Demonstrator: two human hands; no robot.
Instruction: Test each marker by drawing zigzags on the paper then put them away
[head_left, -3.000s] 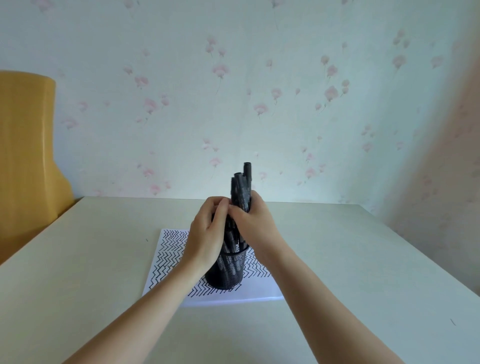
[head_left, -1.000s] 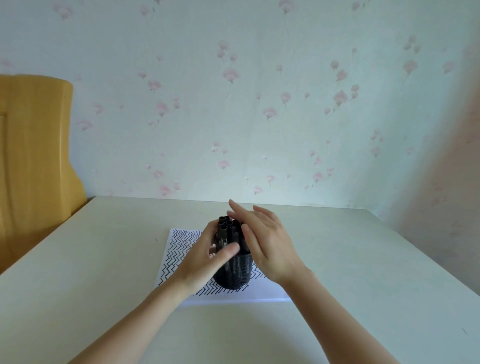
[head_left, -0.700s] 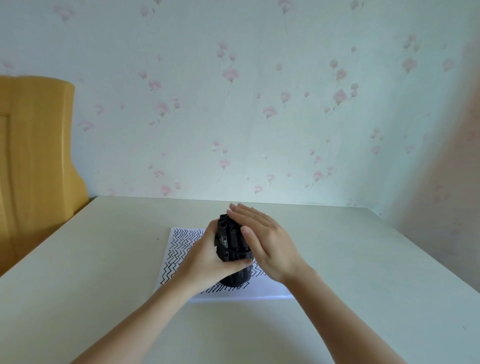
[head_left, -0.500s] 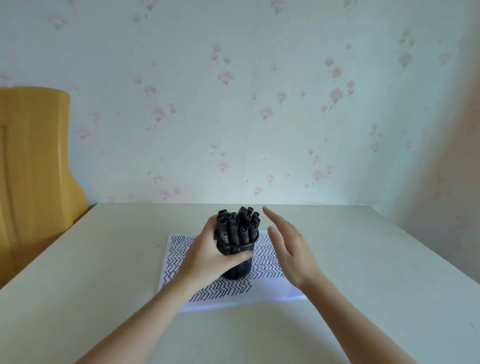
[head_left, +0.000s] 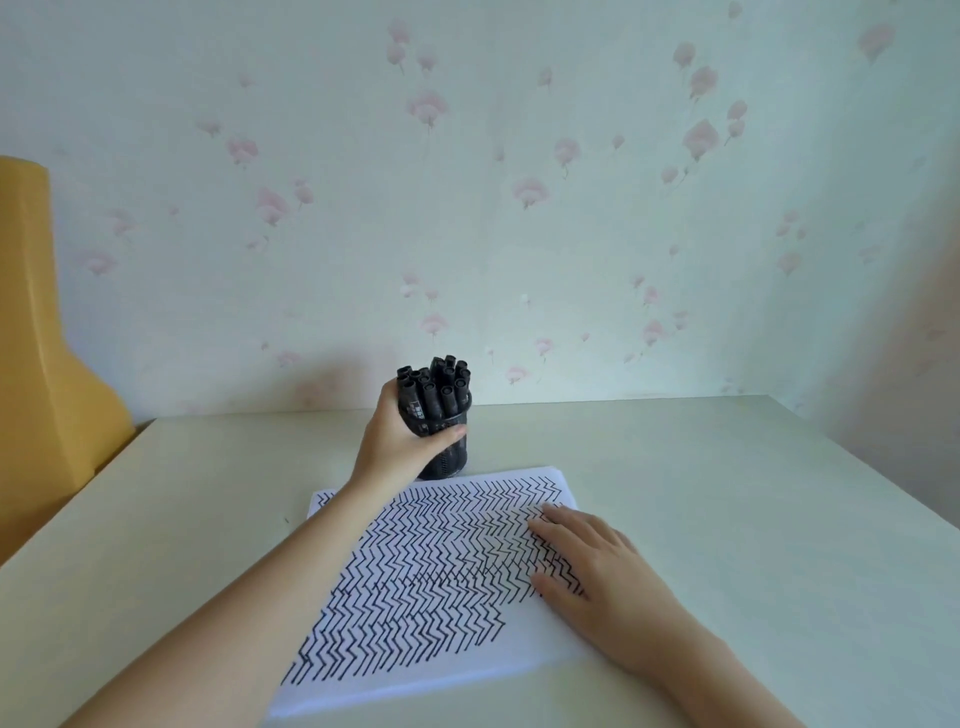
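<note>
The left hand (head_left: 397, 447) wraps the black mesh holder (head_left: 447, 457) full of capped markers (head_left: 434, 387), just beyond the zigzag-covered paper (head_left: 426, 577), where the right hand (head_left: 592, 577) lies flat, fingers straight. Testing looks finished; this seems the putting-away step. Next, that hand need only let go gently, leaving the holder upright.

Yellow wooden furniture (head_left: 47, 353) cut off at left frame edge, black mesh pen cup (head_left: 451, 457) partly hidden behind left hand (head_left: 397, 441), marker labels unreadable

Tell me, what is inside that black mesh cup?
The black mesh cup holds a tight bundle of capped black markers, standing upright. Their lower ends are hidden by the cup wall and the left hand gripping it.
</note>
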